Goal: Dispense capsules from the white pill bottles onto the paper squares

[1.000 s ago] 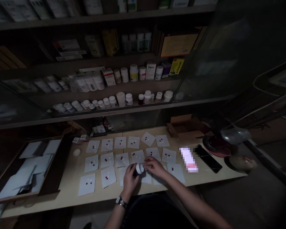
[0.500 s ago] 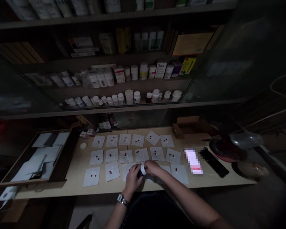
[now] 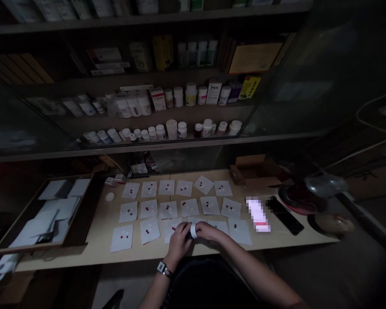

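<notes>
A pale wooden table [image 3: 96, 251] carries three rows of small white paper squares [image 3: 167, 210], most with red or white pills on them. A round white lid [image 3: 109, 197] and small boxes [image 3: 115, 180] lie near its back left corner. A black phone [image 3: 284, 214] lies toward the right end, a cardboard box [image 3: 254, 171] behind it. A tray of white papers [image 3: 48, 214] sits at the left end.
</notes>
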Motion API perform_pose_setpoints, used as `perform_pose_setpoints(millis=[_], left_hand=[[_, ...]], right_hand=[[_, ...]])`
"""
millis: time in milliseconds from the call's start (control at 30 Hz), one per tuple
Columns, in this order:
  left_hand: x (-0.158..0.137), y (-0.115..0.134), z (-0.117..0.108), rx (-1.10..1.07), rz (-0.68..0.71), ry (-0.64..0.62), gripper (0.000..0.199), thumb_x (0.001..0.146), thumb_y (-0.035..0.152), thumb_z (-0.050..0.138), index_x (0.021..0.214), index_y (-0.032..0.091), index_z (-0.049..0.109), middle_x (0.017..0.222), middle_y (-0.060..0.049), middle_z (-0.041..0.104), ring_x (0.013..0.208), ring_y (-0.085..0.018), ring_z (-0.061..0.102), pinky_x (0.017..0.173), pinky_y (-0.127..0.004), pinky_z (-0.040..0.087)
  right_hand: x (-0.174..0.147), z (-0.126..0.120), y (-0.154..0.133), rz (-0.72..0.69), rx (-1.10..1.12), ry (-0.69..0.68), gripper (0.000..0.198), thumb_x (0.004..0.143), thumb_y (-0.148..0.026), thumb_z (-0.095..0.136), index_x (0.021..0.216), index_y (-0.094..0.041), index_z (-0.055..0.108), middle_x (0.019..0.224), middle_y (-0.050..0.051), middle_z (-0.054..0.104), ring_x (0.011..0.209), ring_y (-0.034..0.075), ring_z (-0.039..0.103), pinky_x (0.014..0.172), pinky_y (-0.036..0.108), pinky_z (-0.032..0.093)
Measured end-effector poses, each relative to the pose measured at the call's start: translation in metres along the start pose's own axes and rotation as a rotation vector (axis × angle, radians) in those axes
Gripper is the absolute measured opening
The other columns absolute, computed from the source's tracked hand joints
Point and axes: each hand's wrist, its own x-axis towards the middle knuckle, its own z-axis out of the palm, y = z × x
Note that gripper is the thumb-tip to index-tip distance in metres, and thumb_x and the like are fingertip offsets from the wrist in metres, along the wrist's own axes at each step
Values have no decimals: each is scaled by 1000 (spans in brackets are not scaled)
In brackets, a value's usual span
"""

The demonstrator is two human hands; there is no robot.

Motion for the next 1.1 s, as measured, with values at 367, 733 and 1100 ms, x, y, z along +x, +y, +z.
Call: perform_pose_setpoints(millis=[367, 733, 1100], left_hand=[[5, 0, -1, -51, -16, 18, 61, 71, 9, 57, 129, 24, 49, 125, -11, 56, 117, -25, 51, 99, -46, 44], [10, 5, -1, -86, -29, 9, 58, 70, 13, 60, 127, 22, 51, 123, -12, 58, 113, -27, 54, 97, -47, 46], [6, 3, -2, -84, -7, 3, 59, 71, 10, 58, 128, 23, 50, 124, -12, 57, 116, -26, 53, 98, -46, 45]], right_hand=[[-9, -6, -17, -67, -161, 110, 23, 74, -13, 51, 85, -15, 71, 87, 5, 64, 74, 14, 55, 68, 22, 42], [-11, -28, -45, 238, -348, 15, 17, 68, -16, 59, 75, -17, 74, 60, 2, 62, 56, 13, 51, 53, 22, 33], [-6, -25, -12, -68, -112, -245, 17, 79, -10, 48, 74, -14, 65, 67, -2, 55, 59, 9, 42, 57, 20, 35]])
